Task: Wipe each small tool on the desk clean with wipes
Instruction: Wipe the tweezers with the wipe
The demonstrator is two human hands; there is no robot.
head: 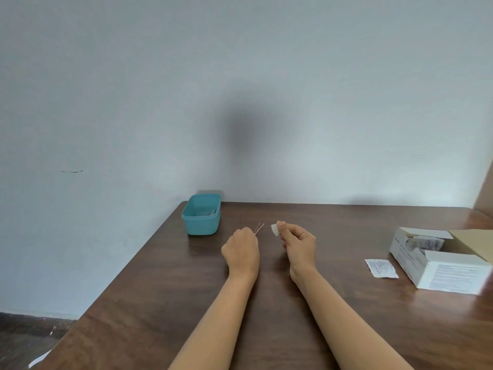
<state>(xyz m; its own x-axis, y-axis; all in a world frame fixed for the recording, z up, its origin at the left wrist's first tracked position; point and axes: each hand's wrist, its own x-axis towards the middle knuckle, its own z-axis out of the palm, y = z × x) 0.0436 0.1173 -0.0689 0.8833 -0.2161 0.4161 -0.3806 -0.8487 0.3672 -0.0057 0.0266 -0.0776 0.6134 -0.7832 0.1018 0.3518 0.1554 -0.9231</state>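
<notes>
The small tool, a thin pale metal piece with 2 fine prongs (258, 227), sticks up and to the right out of my left hand (241, 249). My fingers are curled tight round its lower part, so only the 2 tips show, and it is too thin for me to tell exactly what kind of tool it is. Just beside those tips, not touching them, is the small folded white wipe (274, 228). I pinch it between the thumb and fingertips of my right hand (298, 244), with the other fingers curled in. Both hands are held over the dark brown wooden desk (160, 289), near its middle.

Behind my left hand, at the far left corner of the desk, stands a teal plastic rectangular tub (201, 227) with some greyish items (206, 212) lying in it, too small to make out. Well off to my right, a flat white sachet with blue print (381, 267) lies on the wood, and just beyond it sits an open white cardboard box (437, 273) with more sachets showing inside.
</notes>
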